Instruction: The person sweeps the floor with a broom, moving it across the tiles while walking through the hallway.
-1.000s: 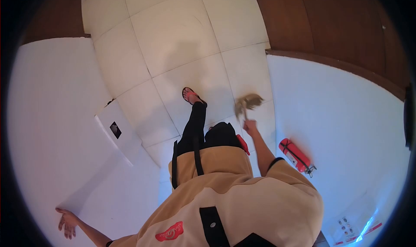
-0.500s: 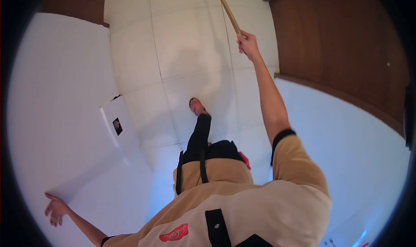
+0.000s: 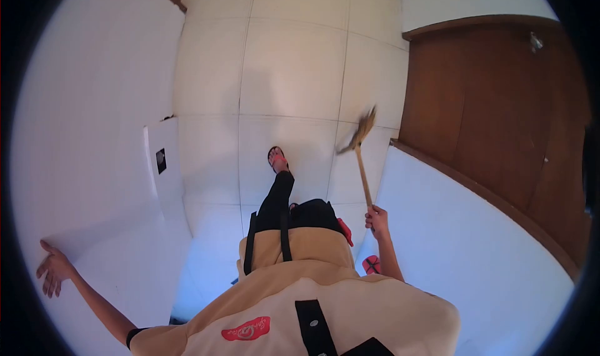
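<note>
My right hand (image 3: pixel 377 222) is closed around the wooden handle of a broom (image 3: pixel 363 176), low beside my right hip. The broom's brown bristle head points forward and hangs over the tiled floor, a little blurred. On the far left my left hand (image 3: pixel 55 268) is empty, its fingers spread apart close by the white wall. One foot (image 3: pixel 278 160), in a sandal, stands ahead of me on the tiles.
Pale floor tiles (image 3: pixel 290 75) stretch forward between two white walls. To the right is a brown wooden door (image 3: pixel 487 106) with a metal handle. A dark socket plate (image 3: pixel 161 161) sits on the left wall's corner. A red and black item (image 3: pixel 371 264) lies near my right forearm.
My right hand has drawn back from far ahead to beside my hip, bringing the broom head into view. My left hand has shifted slightly up and left, still spread.
</note>
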A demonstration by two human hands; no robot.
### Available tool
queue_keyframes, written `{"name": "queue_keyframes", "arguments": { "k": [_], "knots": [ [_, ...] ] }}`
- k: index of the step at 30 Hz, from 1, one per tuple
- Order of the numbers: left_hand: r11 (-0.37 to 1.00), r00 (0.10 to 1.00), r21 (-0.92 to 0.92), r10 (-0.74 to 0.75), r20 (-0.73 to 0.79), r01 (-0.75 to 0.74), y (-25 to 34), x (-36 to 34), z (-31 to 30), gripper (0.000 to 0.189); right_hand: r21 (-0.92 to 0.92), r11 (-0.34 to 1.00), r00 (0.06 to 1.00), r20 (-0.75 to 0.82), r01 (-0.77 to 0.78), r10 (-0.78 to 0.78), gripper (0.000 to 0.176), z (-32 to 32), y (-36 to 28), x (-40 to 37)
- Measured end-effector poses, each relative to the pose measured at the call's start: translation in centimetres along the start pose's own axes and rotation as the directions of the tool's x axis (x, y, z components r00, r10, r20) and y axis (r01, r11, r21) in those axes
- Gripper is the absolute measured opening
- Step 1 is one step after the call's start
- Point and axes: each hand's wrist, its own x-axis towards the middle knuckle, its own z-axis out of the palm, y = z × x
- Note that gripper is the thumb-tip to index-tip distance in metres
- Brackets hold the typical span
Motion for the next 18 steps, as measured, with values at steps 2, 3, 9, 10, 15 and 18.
{"name": "queue_keyframes", "arguments": {
  "k": [2, 3, 9, 10, 15, 18],
  "knots": [
    [1.000, 0.999, 0.023, 0.003, -0.034, -0.002, 0.6, 0.3, -0.4, 0.110, 0.096, 0.993, 0.994, 0.092, -0.073, 0.064, 0.012, 0.8, 2.9, 3.6],
    [0.999, 0.999, 0.034, -0.001, -0.053, 0.003, 0.7, 0.4, -0.6, 0.110, 0.164, 0.982, 0.985, 0.159, -0.097, 0.070, 0.011, 1.7, 4.2, 6.7],
    [0.996, 0.998, 0.069, 0.052, -0.025, -0.050, 0.3, 0.6, -0.8, 0.112, 0.525, 0.845, 0.852, 0.484, -0.101, -0.199, 0.012, 22.3, -11.3, 21.1],
    [0.994, 0.997, 0.090, 0.070, -0.018, -0.068, -0.5, 0.4, 0.2, 0.112, 0.534, 0.842, 0.839, 0.491, -0.076, -0.236, 0.011, 25.4, -16.3, 22.2],
    [0.989, 0.997, 0.128, 0.078, 0.012, -0.079, -2.3, -0.3, 2.0, 0.114, 0.414, 0.887, 0.727, 0.542, 0.205, -0.421, 0.005, 28.7, -30.6, 21.1],
    [0.991, 0.998, 0.123, 0.055, 0.020, -0.057, -1.5, -0.3, 0.7, 0.113, 0.172, 0.804, 0.683, 0.445, 0.570, -0.579, 0.019, 26.2, -29.5, 15.0]
  ]
}}
